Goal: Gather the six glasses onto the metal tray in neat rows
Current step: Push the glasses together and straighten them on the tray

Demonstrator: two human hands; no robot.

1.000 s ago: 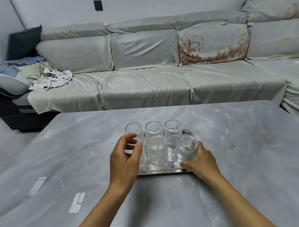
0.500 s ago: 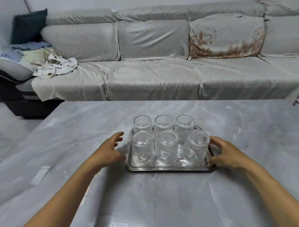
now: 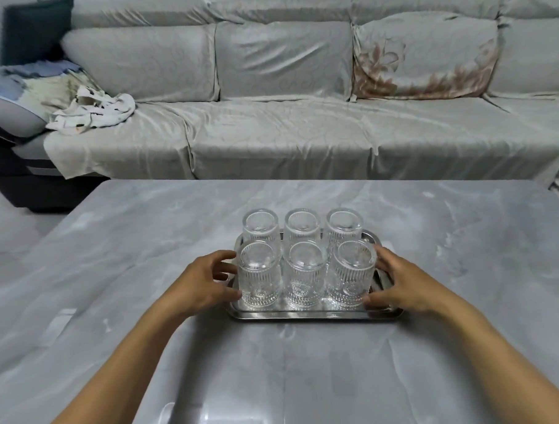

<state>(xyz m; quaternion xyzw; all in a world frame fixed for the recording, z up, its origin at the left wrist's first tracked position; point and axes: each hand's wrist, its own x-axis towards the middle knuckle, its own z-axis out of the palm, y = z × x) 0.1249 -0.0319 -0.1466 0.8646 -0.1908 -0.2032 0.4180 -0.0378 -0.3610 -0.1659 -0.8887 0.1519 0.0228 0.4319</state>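
A grey sofa [image 3: 300, 130] runs along the back, with a crumpled cloth [image 3: 91, 112] lying at its left end. In front of it stands the marbled desk [image 3: 145, 249], and near the middle of the desk sits the metal tray [image 3: 308, 313].

All six glasses [image 3: 305, 274] stand on the tray, mouths down, in two rows of three: a far row and a near row, set close together and fairly even. The near right glass [image 3: 354, 274] looks slightly tilted or off line against its neighbours, though the wide lens may account for that.

The left hand [image 3: 204, 287] is at the tray's left end, fingers spread and loosely curled, thumb touching or just beside the near left glass [image 3: 259, 280]; it is not closed on anything. The right hand [image 3: 403, 283] mirrors it at the right end, open, fingers beside the near right glass and thumb low by the tray's rim. Whether either hand presses on the rim cannot be told.

By my judgement the gathering is done and the step in hand is the final tidying: squaring the rows or steadying the tray. The next move calls for only a light nudge of the end glasses inward, gently, since ribbed glasses on smooth metal would slide and knock together easily.
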